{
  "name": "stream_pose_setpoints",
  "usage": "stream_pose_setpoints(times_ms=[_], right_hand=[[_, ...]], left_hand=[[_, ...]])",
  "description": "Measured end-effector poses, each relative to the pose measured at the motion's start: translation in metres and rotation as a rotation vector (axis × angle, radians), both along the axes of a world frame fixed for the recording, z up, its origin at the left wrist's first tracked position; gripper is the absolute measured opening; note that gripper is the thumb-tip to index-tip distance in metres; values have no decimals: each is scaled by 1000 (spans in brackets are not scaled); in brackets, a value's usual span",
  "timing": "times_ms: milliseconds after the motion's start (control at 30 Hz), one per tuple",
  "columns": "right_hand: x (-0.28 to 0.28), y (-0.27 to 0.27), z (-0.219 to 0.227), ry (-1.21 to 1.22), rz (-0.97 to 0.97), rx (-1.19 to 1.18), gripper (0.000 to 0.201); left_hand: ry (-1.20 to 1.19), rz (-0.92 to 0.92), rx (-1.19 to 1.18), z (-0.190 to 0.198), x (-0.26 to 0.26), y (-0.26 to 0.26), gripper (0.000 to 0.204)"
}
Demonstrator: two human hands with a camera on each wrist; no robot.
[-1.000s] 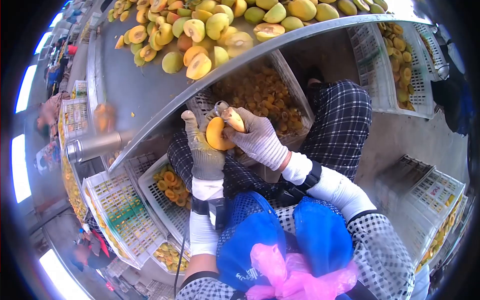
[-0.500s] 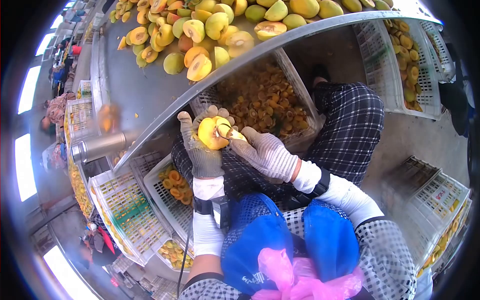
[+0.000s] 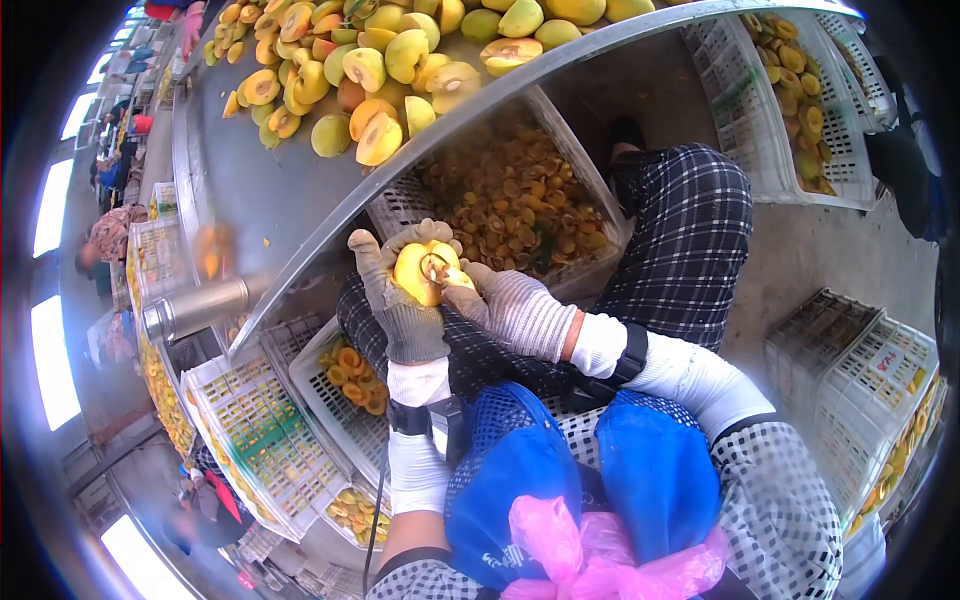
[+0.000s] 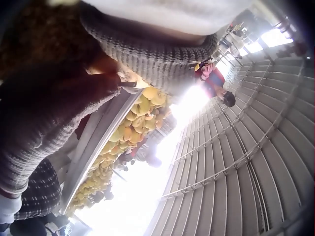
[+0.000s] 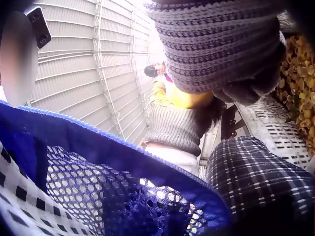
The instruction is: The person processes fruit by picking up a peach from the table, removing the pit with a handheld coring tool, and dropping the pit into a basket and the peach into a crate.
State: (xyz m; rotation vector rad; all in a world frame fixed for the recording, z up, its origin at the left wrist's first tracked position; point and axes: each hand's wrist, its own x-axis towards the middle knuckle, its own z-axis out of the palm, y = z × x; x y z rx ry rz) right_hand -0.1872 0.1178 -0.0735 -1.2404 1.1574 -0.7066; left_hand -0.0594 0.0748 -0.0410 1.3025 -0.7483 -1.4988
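In the head view a yellow fruit half [image 3: 415, 272] lies in the gloved left hand [image 3: 408, 305], fingers curled behind it and thumb raised at its left. The gloved right hand [image 3: 520, 308] pinches a small tool whose curved metal loop [image 3: 434, 266] sits at the cut face of the fruit. A smaller pale yellow piece [image 3: 457, 280] is by the right fingertips; whether it is joined to the fruit I cannot tell. The right wrist view shows yellow fruit [image 5: 189, 100] between both gloves, with the right fingers curled. The left wrist view is dark around the fingers.
A metal table [image 3: 300, 190] with a raised rim holds piled fruit [image 3: 405, 55]. Below the rim stands a crate of small orange pieces [image 3: 520, 200]. White crates [image 3: 235, 420] stand at the left, more [image 3: 870, 390] at the right. A metal cylinder [image 3: 200, 308] is beside the table.
The fruit half has turned in the left hand, from orange side to cut face toward the right. The right hand has moved lower, with the metal loop now at the fruit.
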Motion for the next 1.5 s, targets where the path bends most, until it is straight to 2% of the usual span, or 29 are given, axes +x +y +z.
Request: stream_pose_setpoints(times_ms=[100, 167, 200, 267, 300, 367, 400, 467, 500, 600, 633, 667, 733, 767, 800, 867, 900, 933, 1000, 1033, 1100, 1167, 1233, 1267, 1333, 1400, 1467, 1500], right_hand=[[-2, -3, 1, 36, 40, 29, 55], [0, -2, -4, 71, 75, 42, 55], [1, -2, -6, 56, 41, 25, 48], [2, 0, -8, 42, 6, 11, 41], [2, 1, -8, 56, 12, 29, 41], [2, 1, -8, 72, 19, 46, 42], [3, 1, -9, 20, 11, 44, 43], [4, 1, -9, -34, 5, 41, 43], [3, 1, -10, -98, 10, 88, 45], [1, 1, -12, -180, 31, 143, 47], [0, 0, -14, -202, 51, 149, 48], [-3, -1, -11, -201, 50, 151, 48], [-10, -5, -2, -325, 142, 214, 48], [-10, -6, -4, -349, 141, 222, 59], [-9, -7, -4, -355, 142, 216, 59], [-5, -7, -4, -430, 94, 262, 60], [12, 3, -27, -502, -19, 56, 60], [9, 3, -21, -502, -19, 58, 60], [-5, 2, -7, -696, 183, 657, 55], [-1, 5, -3, -819, 119, 809, 52], [-3, 4, -1, -815, 132, 807, 53], [10, 5, -15, -815, 144, 800, 54], [50, 11, -56, -622, -225, -34, 54], [36, 9, -39, -622, -231, -39, 54], [1, 7, -8, -808, 120, 718, 56], [-2, 8, -7, -803, 125, 729, 56], [3, 9, -5, -532, 4, 452, 55], [-4, 9, -3, -513, 76, 542, 55]], left_hand=[[-35, 84, -23, -3, -6, 3, 81], [-139, 121, -157, -9, -8, 3, 82], [-138, 117, -158, -8, -6, 1, 82], [6, -65, 20, -1, 2, -5, 81], [6, -67, 22, 2, 6, -9, 81], [-62, -129, 244, 8, 11, -17, 77], [-60, -130, 243, 5, 7, -14, 77], [-452, 44, -255, -7, -9, -4, 73], [-608, 75, -453, -12, -15, 0, 71], [-481, -7, -343, -12, -8, -1, 73], [-293, -181, -75, -8, 5, -10, 77], [-292, -182, -74, -6, 14, -17, 77], [57, -339, 171, 0, 24, -26, 82], [219, -256, 25, 4, 18, -17, 73], [212, -257, 20, 3, 13, -16, 73], [-104, -76, -82, -12, 8, -11, 48], [-206, 66, -437, -44, 15, 4, 31], [-207, 66, -435, -42, 11, 6, 31], [-205, 202, -205, -36, 1, 5, 26], [-116, 198, -188, -31, -2, 3, 25], [-121, 141, -133, -21, -1, -1, 24], [-128, 80, -82, -17, 0, -4, 24], [-357, -9, -130, -15, 2, -6, 23], [-357, -15, -134, -19, -2, -6, 23], [-333, 298, -258, -27, -17, -5, 26], [-272, 252, -224, -18, -17, -4, 27], [-550, -140, -89, -8, -1, -9, 28], [-648, -221, -133, -3, 3, -8, 29]])
